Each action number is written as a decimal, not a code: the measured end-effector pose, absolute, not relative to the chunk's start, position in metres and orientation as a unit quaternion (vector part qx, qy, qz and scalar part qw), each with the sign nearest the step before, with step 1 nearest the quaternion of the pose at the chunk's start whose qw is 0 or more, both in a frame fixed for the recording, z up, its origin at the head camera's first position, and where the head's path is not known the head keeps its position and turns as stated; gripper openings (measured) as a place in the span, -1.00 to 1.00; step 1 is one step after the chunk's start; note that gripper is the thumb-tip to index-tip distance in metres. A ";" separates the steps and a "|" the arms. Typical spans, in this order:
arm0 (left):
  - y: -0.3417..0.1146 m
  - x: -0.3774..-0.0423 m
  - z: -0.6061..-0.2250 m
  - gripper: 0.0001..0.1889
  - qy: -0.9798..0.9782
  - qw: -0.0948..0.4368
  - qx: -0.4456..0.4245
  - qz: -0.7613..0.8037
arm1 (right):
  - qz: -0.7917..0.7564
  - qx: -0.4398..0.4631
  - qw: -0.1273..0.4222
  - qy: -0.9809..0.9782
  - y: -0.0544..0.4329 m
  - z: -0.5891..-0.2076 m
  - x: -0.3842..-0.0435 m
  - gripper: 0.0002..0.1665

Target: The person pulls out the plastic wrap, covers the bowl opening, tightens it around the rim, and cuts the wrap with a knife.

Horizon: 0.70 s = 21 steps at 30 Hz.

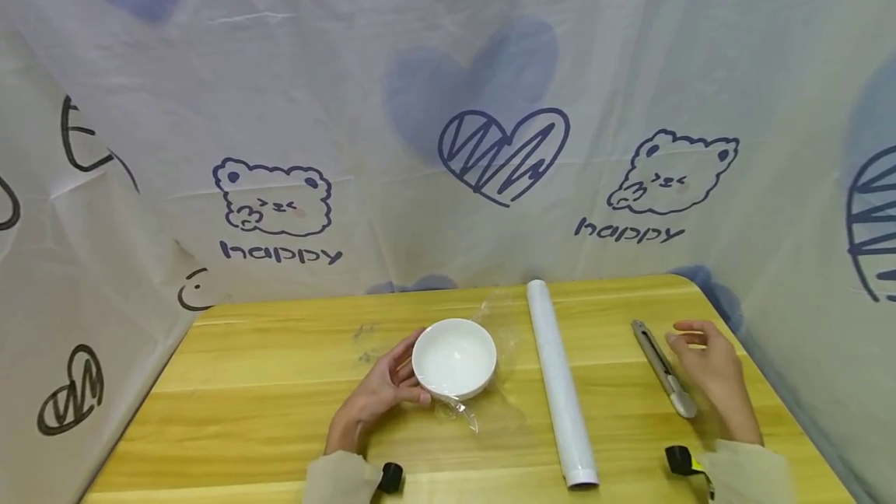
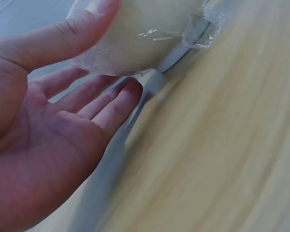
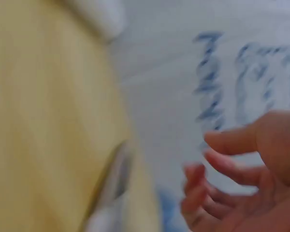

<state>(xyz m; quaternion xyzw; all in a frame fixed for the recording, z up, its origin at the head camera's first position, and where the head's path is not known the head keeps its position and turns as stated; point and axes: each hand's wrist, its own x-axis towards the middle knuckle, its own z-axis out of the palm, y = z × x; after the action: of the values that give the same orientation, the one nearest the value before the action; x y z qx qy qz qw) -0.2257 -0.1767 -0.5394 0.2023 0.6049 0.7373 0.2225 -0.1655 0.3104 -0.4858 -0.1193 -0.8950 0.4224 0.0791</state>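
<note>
A white bowl (image 1: 453,360) is at the middle of the table in the head view, with clear plastic wrap (image 1: 462,411) bunched and crinkled about it. My left hand (image 1: 387,389) holds the bowl from its left side, thumb at the near side and fingers curved behind. In the left wrist view, wrap (image 2: 203,36) clings to the bowl's outer wall (image 2: 145,41). My right hand (image 1: 710,364) hovers at the right with loosely bent fingers and nothing in them. Just left of it lies a grey utility knife (image 1: 663,370), also seen blurred in the right wrist view.
Between the bowl and the knife lies a long white roll (image 1: 562,387), running from the far edge toward the near side. The wooden table (image 1: 245,395) backs onto a printed cloth (image 1: 392,201) that also hangs at both sides.
</note>
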 end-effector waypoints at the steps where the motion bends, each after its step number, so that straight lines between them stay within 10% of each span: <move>1: -0.177 -0.226 -0.540 0.17 0.602 0.221 0.206 0.739 | 0.425 -0.093 0.081 -0.897 0.304 -0.477 -0.163 -0.48; 12: -0.173 -0.226 -0.540 0.13 0.604 0.199 0.190 0.748 | 0.451 0.080 0.069 -0.886 0.176 -0.424 -0.147 -0.87; 21: -0.175 -0.226 -0.540 0.14 0.608 0.202 0.192 0.743 | 0.343 0.204 -0.028 -0.917 0.104 -0.447 -0.126 -0.82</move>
<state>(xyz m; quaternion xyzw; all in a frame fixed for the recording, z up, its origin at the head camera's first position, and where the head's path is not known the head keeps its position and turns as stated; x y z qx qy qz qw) -0.2264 -0.1749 -0.5398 0.1919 0.6081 0.7433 0.2021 -0.1261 0.1045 -0.4475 0.2043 -0.9166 0.3425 -0.0285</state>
